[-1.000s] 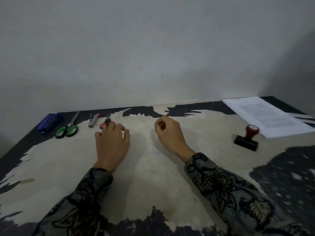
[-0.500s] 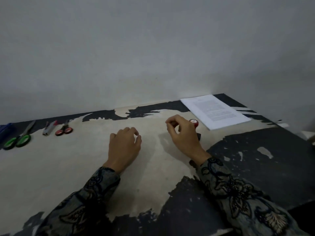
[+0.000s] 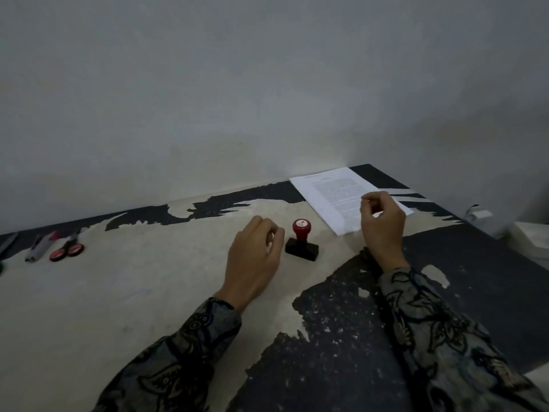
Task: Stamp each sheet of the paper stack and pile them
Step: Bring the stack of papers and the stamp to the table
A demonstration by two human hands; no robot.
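Note:
A stack of printed white paper (image 3: 329, 190) lies flat at the table's far right, against the wall. A stamp (image 3: 301, 242) with a red knob and a black base stands upright on the table, left of the stack. My left hand (image 3: 254, 260) rests just left of the stamp with its fingers loosely curled and nothing in them; I cannot tell whether it touches the stamp. My right hand (image 3: 383, 227) hovers over the stack's near right corner, fingers curled, and the paper under it lies flat. That corner is hidden by the hand.
The table (image 3: 148, 292) has a worn top, pale with dark patches. Small red-handled scissors (image 3: 66, 251) and a grey pen-like tool (image 3: 38, 249) lie at the far left. White objects (image 3: 481, 217) sit beyond the table's right edge. A grey wall rises behind.
My view has swung to the right. My right hand has gone from the stamp to the paper stack. My left hand has slid right, up beside the stamp.

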